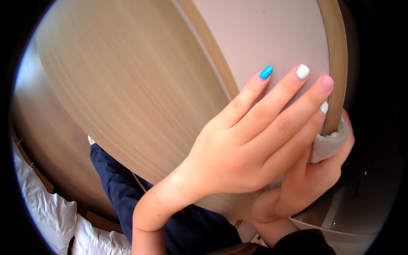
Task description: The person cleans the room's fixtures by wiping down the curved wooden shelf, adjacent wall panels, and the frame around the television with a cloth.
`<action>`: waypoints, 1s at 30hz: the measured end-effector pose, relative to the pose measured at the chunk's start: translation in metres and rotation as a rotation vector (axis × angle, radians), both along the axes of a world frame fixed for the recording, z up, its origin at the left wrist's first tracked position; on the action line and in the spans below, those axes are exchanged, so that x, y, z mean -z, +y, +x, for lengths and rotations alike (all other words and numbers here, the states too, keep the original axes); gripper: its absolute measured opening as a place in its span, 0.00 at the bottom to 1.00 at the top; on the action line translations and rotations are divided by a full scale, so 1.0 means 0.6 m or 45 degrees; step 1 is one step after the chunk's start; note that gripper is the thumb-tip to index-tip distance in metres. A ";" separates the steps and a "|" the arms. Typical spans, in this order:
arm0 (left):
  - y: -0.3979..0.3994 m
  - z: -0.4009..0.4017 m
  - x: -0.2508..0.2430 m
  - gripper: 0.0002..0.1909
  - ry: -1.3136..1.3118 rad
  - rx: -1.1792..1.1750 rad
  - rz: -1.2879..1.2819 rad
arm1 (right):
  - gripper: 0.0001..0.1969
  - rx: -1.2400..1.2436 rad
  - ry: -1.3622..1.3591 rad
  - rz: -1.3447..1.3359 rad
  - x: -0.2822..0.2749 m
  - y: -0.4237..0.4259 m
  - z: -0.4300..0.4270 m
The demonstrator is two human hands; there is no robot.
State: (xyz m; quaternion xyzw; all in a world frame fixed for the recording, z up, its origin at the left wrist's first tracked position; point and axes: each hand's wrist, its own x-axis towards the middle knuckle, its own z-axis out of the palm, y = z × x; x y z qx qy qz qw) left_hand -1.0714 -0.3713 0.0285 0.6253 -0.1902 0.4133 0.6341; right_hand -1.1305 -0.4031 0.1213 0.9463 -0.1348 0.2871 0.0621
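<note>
My left hand [242, 149] reaches across a pale, fabric-like panel [274, 35] set in a light wood frame [336, 63]. Its fingers are spread and nothing is held in them; one nail is blue and others are white. Its thumb is out of sight. Beyond and partly behind it, my right hand [322, 181] grips a white cloth [330, 146] folded around the frame's right-hand edge. My left hand covers part of the right hand's fingers. Whether the left fingertips press on the panel or hover just over it, I cannot tell.
A broad light wood surface [134, 70] with a curved-looking edge lies to the left. Below are my navy trousers [111, 172] and a brown floor [60, 127]. Crumpled white bedding [47, 210] sits at lower left. A dark glossy surface [353, 200] is at lower right.
</note>
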 end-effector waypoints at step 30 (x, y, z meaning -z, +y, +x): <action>0.114 0.075 0.032 0.38 0.165 0.789 0.191 | 0.23 0.088 -0.039 -0.074 0.020 0.032 0.155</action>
